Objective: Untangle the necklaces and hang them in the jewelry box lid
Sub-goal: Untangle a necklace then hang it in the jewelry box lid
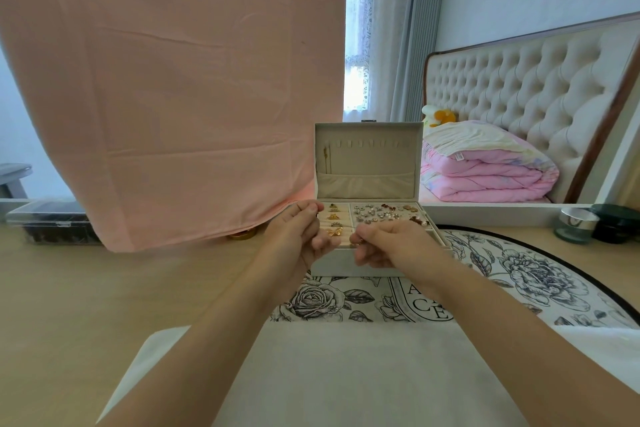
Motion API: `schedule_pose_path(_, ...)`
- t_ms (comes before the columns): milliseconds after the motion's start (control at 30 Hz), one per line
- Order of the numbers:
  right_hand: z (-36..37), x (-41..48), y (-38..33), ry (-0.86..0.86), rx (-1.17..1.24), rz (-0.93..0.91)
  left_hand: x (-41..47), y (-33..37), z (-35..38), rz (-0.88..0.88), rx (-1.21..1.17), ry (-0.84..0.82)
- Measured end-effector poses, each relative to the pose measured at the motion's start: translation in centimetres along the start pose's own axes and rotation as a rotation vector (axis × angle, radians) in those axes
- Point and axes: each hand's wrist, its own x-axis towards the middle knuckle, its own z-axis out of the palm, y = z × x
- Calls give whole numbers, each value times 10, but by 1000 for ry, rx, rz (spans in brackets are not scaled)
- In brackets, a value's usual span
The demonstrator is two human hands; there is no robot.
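A cream jewelry box stands open on a floral mat, its lid upright with a row of hooks. One gold necklace hangs from a hook at the lid's left. The tray holds rings and several earrings. My left hand and my right hand are raised in front of the box, fingertips pinched. A very thin chain seems to run between them; it is too fine to see clearly.
A pink cloth hangs at the left, down to the wooden tabletop. A clear plastic box sits far left. A silver-lidded jar and a dark jar stand at the right. A white cloth lies near me.
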Motion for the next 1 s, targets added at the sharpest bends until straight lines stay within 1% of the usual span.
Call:
schedule_pose_path(100, 6, 1, -2, 67, 24, -28, 0, -3, -3, -36, 116, 11)
schedule_pose_path(167, 9, 3, -5, 67, 161, -17, -2, -7, -4, -76, 195, -7)
schedule_pose_path(233, 10, 3, -8, 26, 336, 21, -3, -11, -4, -118, 226, -41)
schedule_pose_path(300, 7, 3, -9, 7, 432, 41, -4, -14, -4, -154, 239, -62)
schedule_pose_path(400, 1, 4, -8, 37, 522, 37, -4, -13, -7, -170, 242, -64)
schedule_pose_path(500, -1, 5, -6, 45, 510, 59, -4, -8, -5, -148, 268, -66)
schedule_pose_path(567, -2, 4, -7, 14, 544, 73, -3, -3, -5, -117, 302, -57)
schedule_pose_path(600, -2, 2, -8, -14, 600, 65, -2, -2, -5, -109, 300, -47)
schedule_pose_path(700, 0, -1, -12, -111, 817, 10, -2, -2, -7, -129, 201, -26)
schedule_pose_path(733, 0, -2, -12, -149, 830, 2, -2, -4, -8, -140, 156, -23)
schedule_pose_path(767, 1, -3, -12, -186, 785, 3, -2, -5, -8, -146, 112, -20)
schedule_pose_path(833, 2, -3, -11, -208, 547, -4, -2, -5, -8, -132, 44, -12)
schedule_pose_path(900, 5, -2, -7, -120, 277, 6, -2, -1, -8, -89, 8, -9)
schedule_pose_path(933, 6, -1, -4, -58, 188, 27, -2, 2, -7, -68, 0, -14)
schedule_pose_path(1000, 9, 0, 0, 31, 97, 69, -2, 7, -7, -54, 22, -43)
